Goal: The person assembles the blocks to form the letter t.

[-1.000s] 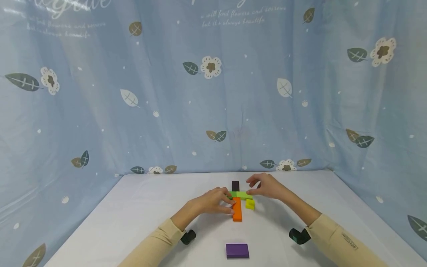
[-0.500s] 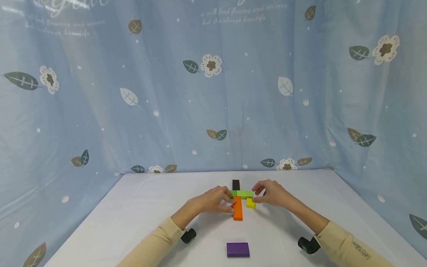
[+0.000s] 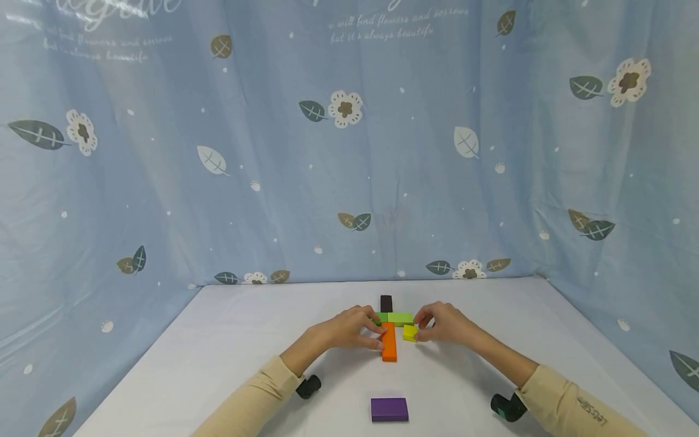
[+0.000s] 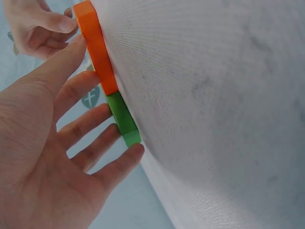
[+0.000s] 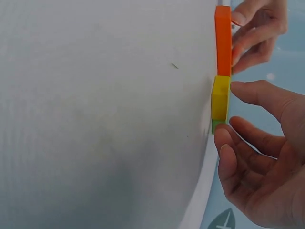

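Note:
My left hand rests at the left side of the orange block, its thumb and fingertips at that block and the green block, fingers spread and loosely bent. To the right, my right hand is at the small yellow block, thumb and fingertips at its right side. In the right wrist view the thumb is close to the yellow block and the fingers lie near a light green block; contact is hard to tell. The light green block lies behind the yellow one, beside the green block.
A dark block stands behind the green ones. Nearer to me lies a purple block on the white tabletop. A blue patterned curtain encloses the table at the back and sides.
My right hand has moved from the light green block's right end, first rightward, then nearer to me beside the yellow block. My left hand and the blocks show no clear movement.

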`<state>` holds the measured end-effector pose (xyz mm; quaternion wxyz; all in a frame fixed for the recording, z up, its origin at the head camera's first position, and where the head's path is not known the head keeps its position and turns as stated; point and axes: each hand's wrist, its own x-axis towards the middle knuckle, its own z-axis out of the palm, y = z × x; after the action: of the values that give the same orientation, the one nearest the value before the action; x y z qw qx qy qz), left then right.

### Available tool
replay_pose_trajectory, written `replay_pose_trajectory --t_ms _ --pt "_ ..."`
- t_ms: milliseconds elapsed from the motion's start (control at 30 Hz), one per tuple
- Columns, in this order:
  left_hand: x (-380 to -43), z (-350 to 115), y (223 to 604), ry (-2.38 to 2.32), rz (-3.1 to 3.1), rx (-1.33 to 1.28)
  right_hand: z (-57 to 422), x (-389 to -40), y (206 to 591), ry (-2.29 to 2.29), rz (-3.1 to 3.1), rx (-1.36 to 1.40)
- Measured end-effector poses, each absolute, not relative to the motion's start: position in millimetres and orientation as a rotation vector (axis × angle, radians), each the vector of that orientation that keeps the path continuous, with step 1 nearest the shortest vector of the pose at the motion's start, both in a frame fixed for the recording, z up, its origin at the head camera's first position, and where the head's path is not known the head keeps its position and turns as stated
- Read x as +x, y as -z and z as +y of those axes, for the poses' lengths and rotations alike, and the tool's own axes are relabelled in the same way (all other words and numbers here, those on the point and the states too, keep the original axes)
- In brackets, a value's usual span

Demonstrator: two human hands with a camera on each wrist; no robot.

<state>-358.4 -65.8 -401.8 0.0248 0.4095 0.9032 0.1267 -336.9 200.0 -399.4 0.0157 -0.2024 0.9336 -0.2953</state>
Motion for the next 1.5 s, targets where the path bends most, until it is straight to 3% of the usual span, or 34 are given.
replay_pose_trajectory --t_ms 467,1500 --pt "-360.5 -66.0 403.9 -0.392 2.793 1.275 194.5 -339.1 405.5 0.885 2.91 -0.542" --pt "-360.8 -66.8 404.2 -0.396 2.788 1.281 197.6 -341.7 404.7 0.882 2.916 -0.623"
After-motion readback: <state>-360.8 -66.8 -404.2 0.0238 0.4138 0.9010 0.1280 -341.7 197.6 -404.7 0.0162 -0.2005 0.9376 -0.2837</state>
